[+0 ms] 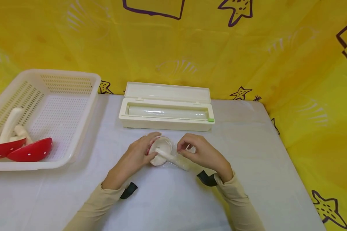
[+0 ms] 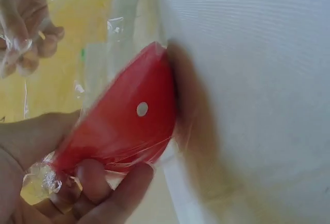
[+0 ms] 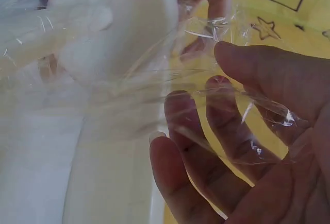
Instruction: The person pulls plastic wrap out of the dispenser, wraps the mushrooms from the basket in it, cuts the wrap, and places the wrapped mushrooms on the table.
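Observation:
My left hand (image 1: 137, 152) grips the bowl of a ladle (image 1: 163, 145), thumb at the near rim and fingers round its far side. The ladle is red with white dots outside, as the left wrist view shows on the bowl (image 2: 129, 110), and white inside. Its white handle (image 1: 173, 158) points toward the lower right. Clear cling film (image 3: 149, 80) lies over bowl and handle, with crumpled folds by the left fingers. Right of the bowl, my right hand (image 1: 200, 150) pinches a loose part of the film between thumb and fingers, apart from the ladle itself.
Behind the hands stands a white dispenser box (image 1: 166, 124), lid raised, holding a film roll (image 1: 167, 112). A white perforated basket (image 1: 93, 93) at the left contains red dotted ladles (image 1: 31, 150). Yellow patterned cloth (image 1: 173, 48) hangs behind and at the right of the white-covered table (image 1: 248, 138).

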`<action>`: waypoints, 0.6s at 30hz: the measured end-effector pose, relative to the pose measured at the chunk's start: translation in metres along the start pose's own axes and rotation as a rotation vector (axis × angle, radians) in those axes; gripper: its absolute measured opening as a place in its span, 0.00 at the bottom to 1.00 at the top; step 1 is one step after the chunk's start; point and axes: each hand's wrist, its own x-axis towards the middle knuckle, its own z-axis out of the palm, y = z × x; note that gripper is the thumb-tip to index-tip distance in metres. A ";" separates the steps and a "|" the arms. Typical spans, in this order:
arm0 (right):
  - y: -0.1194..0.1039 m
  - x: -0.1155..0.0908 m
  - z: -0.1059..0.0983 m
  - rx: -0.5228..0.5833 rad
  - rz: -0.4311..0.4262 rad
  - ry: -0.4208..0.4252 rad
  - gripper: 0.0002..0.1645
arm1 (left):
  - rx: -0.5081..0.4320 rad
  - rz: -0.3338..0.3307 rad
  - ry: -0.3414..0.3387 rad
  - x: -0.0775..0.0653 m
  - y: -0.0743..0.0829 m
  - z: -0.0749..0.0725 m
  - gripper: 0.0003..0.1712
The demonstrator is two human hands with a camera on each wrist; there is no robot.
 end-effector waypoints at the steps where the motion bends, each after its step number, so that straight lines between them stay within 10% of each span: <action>1: -0.001 0.001 0.001 -0.010 0.008 -0.007 0.04 | -0.002 0.014 0.004 0.000 0.000 0.001 0.35; 11: -0.002 -0.002 -0.002 -0.059 0.015 0.147 0.07 | -0.037 -0.047 0.048 0.000 0.002 0.005 0.12; 18: -0.013 -0.002 0.001 -0.028 0.038 -0.170 0.05 | -0.066 -0.178 0.027 0.003 0.006 0.003 0.06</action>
